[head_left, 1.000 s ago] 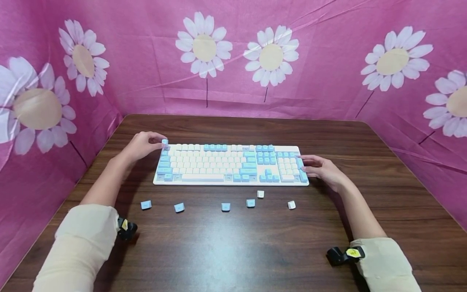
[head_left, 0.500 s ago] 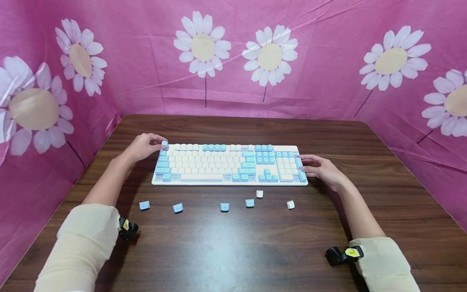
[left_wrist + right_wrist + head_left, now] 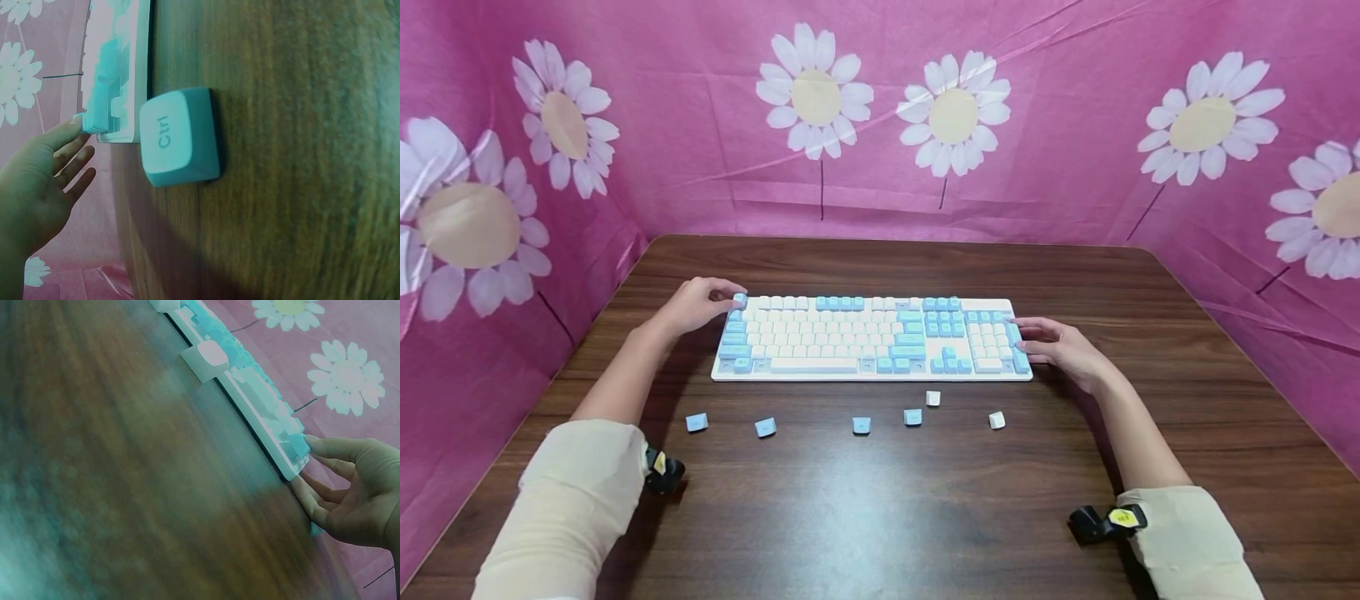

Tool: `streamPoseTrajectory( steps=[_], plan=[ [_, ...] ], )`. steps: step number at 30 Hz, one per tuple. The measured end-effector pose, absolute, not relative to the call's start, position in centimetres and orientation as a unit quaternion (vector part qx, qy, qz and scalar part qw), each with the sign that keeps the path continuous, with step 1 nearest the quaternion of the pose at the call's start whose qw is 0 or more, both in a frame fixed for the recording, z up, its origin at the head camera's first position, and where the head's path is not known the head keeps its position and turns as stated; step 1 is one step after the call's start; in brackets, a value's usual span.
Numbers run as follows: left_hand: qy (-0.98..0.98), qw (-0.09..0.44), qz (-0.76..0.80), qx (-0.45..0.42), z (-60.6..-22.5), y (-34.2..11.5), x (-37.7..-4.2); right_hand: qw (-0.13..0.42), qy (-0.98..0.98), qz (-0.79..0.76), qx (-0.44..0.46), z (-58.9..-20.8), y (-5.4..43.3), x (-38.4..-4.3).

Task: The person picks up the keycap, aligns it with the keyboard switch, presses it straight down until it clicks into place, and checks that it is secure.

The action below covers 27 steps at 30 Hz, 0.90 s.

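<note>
A white keyboard (image 3: 820,342) with white and light blue keycaps lies across the table. At its top left corner, my left hand (image 3: 696,303) pinches a blue keycap (image 3: 741,301) between thumb and fingers, low over the corner position. My right hand (image 3: 1067,352) holds the keyboard's right end, with fingertips at the side edge beside the blue number-pad keys; the right wrist view shows the hand (image 3: 362,487) with fingers at that end. Several keyboard positions have bare switches, including some in the bottom row.
In front of the keyboard lie several loose keycaps: a blue Ctrl keycap (image 3: 165,134), other blue keycaps (image 3: 765,427) and two white ones, a left one (image 3: 933,398) and a right one (image 3: 997,420). Pink flowered cloth (image 3: 880,200) surrounds the wooden table (image 3: 850,517).
My left hand has lowered the blue keycap slightly toward the keyboard's top left corner. The right hand keeps its place at the right end; the loose keycaps have not moved.
</note>
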<state>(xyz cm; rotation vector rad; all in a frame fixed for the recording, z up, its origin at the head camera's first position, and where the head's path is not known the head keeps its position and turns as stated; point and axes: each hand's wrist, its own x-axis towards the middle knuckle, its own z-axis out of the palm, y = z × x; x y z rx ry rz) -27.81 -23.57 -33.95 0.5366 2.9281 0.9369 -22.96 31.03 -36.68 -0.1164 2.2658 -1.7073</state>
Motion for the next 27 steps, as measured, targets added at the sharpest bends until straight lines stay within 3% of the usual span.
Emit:
streamPoseTrajectory(
  steps=[27],
  plan=[
    [0.937, 0.04, 0.313, 0.152, -34.05, -23.48, -27.74, 0.151, 0.788, -0.595, -0.042, -36.53, 30.9, -22.78]
  ],
)
